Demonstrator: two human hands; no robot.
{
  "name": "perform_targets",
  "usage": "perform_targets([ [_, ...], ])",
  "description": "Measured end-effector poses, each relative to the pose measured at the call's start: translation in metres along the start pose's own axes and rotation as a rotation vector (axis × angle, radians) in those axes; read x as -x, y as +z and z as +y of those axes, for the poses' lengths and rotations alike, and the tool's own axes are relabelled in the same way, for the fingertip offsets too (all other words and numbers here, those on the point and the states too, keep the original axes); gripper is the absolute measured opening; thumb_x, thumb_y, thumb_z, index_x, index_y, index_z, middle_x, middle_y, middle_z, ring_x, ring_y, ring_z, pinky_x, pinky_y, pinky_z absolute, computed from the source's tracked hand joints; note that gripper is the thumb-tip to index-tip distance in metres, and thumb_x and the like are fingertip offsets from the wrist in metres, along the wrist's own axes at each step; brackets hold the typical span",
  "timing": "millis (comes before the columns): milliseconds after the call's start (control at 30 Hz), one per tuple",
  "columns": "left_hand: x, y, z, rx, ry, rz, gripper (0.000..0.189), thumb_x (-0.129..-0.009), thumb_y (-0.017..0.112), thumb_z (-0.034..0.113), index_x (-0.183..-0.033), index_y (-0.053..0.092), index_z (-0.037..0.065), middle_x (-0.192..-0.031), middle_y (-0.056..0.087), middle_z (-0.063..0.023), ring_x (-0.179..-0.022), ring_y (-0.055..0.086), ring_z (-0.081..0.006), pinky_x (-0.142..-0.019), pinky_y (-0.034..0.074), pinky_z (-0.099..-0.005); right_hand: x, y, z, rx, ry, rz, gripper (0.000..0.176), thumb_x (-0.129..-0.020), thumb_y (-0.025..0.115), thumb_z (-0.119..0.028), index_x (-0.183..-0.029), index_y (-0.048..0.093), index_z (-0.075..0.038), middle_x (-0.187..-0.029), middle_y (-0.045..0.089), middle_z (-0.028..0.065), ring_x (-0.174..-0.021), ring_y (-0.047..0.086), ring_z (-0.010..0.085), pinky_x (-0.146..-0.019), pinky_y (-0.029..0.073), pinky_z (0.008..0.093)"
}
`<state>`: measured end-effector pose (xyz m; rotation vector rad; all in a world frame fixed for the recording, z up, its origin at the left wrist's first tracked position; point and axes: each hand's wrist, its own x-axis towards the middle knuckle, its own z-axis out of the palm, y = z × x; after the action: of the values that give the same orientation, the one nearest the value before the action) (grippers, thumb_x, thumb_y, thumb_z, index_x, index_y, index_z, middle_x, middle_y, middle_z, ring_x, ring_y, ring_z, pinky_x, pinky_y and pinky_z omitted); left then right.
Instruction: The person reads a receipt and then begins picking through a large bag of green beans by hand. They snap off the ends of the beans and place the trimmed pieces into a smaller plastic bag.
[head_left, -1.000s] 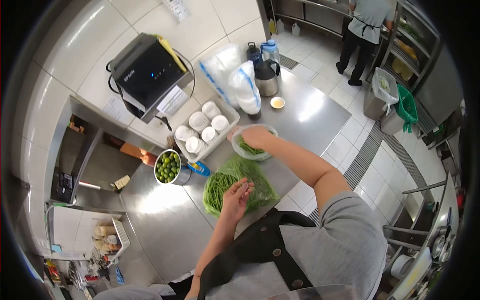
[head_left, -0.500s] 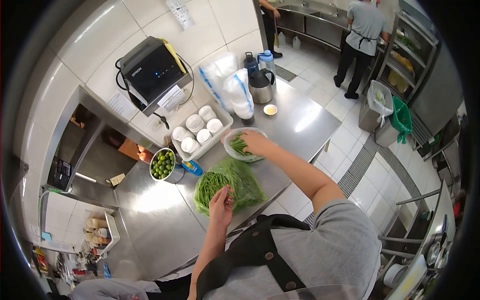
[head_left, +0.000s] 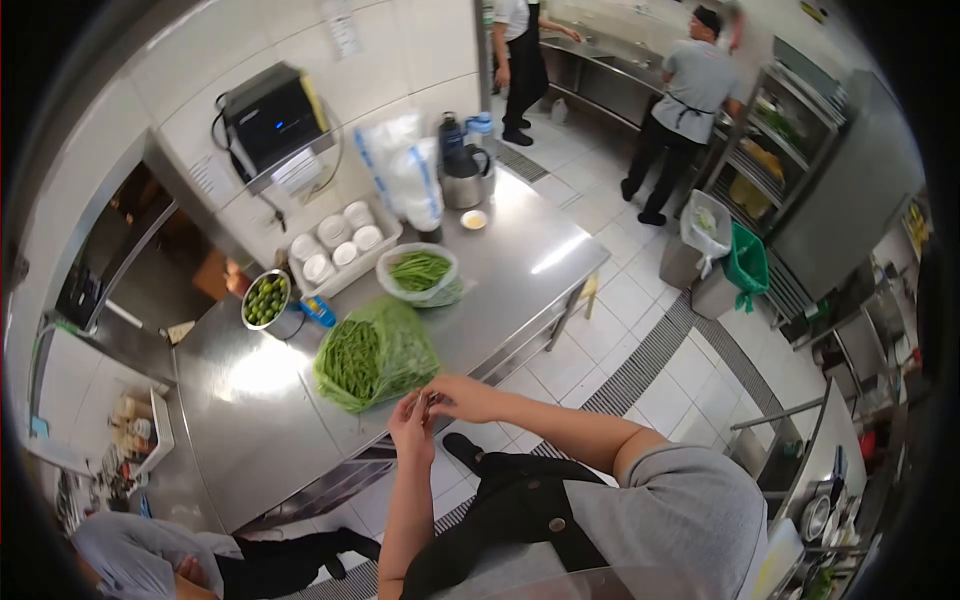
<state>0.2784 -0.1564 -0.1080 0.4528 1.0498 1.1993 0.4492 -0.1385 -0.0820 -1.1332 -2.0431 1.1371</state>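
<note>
While the left hand (head_left: 409, 432) and the right hand (head_left: 462, 398) meet at the fingertips by the near edge of the worktop (head_left: 500, 330), the fingers of both are bent; whether they pinch anything small, I cannot tell. Just beyond them and slightly left, a thin, translucent green plastic bag (head_left: 408, 345) sits on the worktop, bulging with slender green beans (head_left: 352, 362). On its left side the beans show as a dense, tangled heap; on the right, crinkled film veils them.

Farther ahead of the hands, past the bag, a round bowl (head_left: 398, 291) lined with clear plastic holds cut bean lengths (head_left: 420, 270), brighter green and lying roughly side by side. Left of these, a blue packet (head_left: 318, 311) with markings too blurred to read lies beside a metal pot (head_left: 288, 322) of small green citrus fruits (head_left: 266, 299).

Beyond, a white tray (head_left: 362, 264) carries stacked white cups (head_left: 333, 232). Well ahead stand a steel jug (head_left: 463, 187) and clear packs with blue stripes. Farthest left-forward, a black printer (head_left: 270, 118) shows a blue light, its lettering smeared; the wall paper (head_left: 340, 28) is illegible too.
</note>
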Motion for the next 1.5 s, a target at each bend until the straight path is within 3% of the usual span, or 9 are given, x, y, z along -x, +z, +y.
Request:
perform_targets([
  [100, -0.002, -0.004, -0.022, -0.071, 0.035, 0.068, 0.024, -0.09, 0.067, -0.002, -0.113, 0.06, -0.003, -0.104, 0.067, -0.0141, -0.091, 0.07, -0.023, -0.078, 0.059, -0.031, 0.039, -0.024, -0.009, -0.058, 0.077, -0.021, 0.046, -0.088, 0.071, -0.02, -0.128, 0.057, -0.002, -0.12, 0.061, 0.018, -0.097, 0.066, 0.0285, -0.088, 0.053, 0.0387],
  [367, -0.112, 0.069, 0.061, -0.525, 0.62, -0.034, 0.016, -0.083, 0.068, 0.001, -0.097, 0.074, -0.004, -0.086, 0.072, -0.0077, -0.074, 0.067, -0.0145, -0.062, 0.052, -0.0274, 0.117, -0.141, 0.125, 0.062, 0.245, 0.078, 0.049, -0.083, 0.075, -0.019, -0.126, 0.06, -0.001, -0.121, 0.065, 0.0194, -0.104, 0.066, 0.0329, -0.09, 0.053, 0.0414],
  [567, -0.247, 0.116, 0.075, -1.592, 0.766, 0.178, 0.03, -0.079, 0.068, 0.031, -0.088, 0.075, 0.004, -0.076, 0.066, -0.0251, -0.073, 0.067, -0.0403, -0.067, 0.052, -0.0505, 0.159, -0.264, 0.21, 0.064, 0.391, 0.257, 0.045, -0.084, 0.074, -0.02, -0.124, 0.062, -0.002, -0.114, 0.068, 0.0174, -0.093, 0.069, 0.0289, -0.082, 0.055, 0.0379],
  [600, -0.264, 0.12, 0.061, -1.525, 1.034, 0.158, 0.024, -0.077, 0.066, 0.025, -0.085, 0.075, 0.005, -0.078, 0.067, -0.0253, -0.074, 0.066, -0.0425, -0.068, 0.051, -0.0526, 0.165, -0.281, 0.228, 0.073, 0.399, 0.254, 0.045, -0.083, 0.075, -0.022, -0.121, 0.063, -0.001, -0.112, 0.069, 0.0174, -0.092, 0.069, 0.029, -0.082, 0.055, 0.0388],
  [733, -0.266, 0.154, 0.047, -1.73, 0.713, 0.223, 0.025, -0.073, 0.07, 0.017, -0.089, 0.073, -0.002, -0.089, 0.069, -0.0268, -0.087, 0.066, -0.0436, -0.08, 0.051, -0.051, 0.176, -0.373, 0.286, 0.071, 0.3, 0.191, 0.052, -0.083, 0.074, -0.024, -0.127, 0.058, -0.001, -0.101, 0.071, 0.0154, -0.091, 0.068, 0.0288, -0.083, 0.053, 0.0388],
  [933, -0.26, 0.166, 0.025, -1.671, 0.595, 0.334, 0.029, -0.073, 0.075, 0.007, -0.097, 0.069, -0.008, -0.098, 0.068, -0.0285, -0.098, 0.065, -0.0446, -0.086, 0.051, -0.0486, 0.063, -0.574, 0.203, 0.232, 0.102, 0.466, 0.061, -0.087, 0.069, -0.014, -0.143, 0.047, -0.009, -0.087, 0.064, 0.014, -0.083, 0.063, 0.0252, -0.076, 0.051, 0.0371],
  [1033, -0.21, 0.204, 0.034, -1.633, 0.521, 0.367, 0.039, -0.075, 0.077, 0.009, -0.108, 0.065, -0.009, -0.1, 0.067, -0.028, -0.101, 0.064, -0.0445, -0.089, 0.049, -0.0475, -0.026, -0.634, 0.143, 0.214, -0.314, 0.498, 0.056, -0.088, 0.066, -0.009, -0.142, 0.049, -0.009, -0.079, 0.062, 0.0121, -0.074, 0.059, 0.019, -0.069, 0.049, 0.0342],
  [1200, -0.199, 0.195, 0.034, -1.628, 0.669, 0.478, 0.05, -0.077, 0.075, 0.007, -0.123, 0.059, -0.008, -0.113, 0.063, -0.029, -0.109, 0.06, -0.0439, -0.094, 0.047, -0.0456, -0.115, -0.678, 0.05, -0.15, -0.196, 0.312, 0.06, -0.084, 0.069, -0.007, -0.141, 0.052, -0.006, -0.068, 0.055, 0.0035, -0.06, 0.052, 0.0139, -0.058, 0.047, 0.0302],
  [1500, -0.158, 0.264, 0.003, -1.379, 0.947, 0.317, 0.057, -0.083, 0.072, 0.01, -0.133, 0.051, -0.004, -0.134, 0.049, -0.0279, -0.124, 0.048, -0.044, -0.104, 0.039, -0.0499, -0.172, -0.726, 0.037, -0.385, -0.123, 0.099, 0.064, -0.085, 0.07, -0.002, -0.144, 0.047, -0.004, -0.064, 0.05, 0.0011, -0.055, 0.048, 0.0117, -0.055, 0.049, 0.0298],
])
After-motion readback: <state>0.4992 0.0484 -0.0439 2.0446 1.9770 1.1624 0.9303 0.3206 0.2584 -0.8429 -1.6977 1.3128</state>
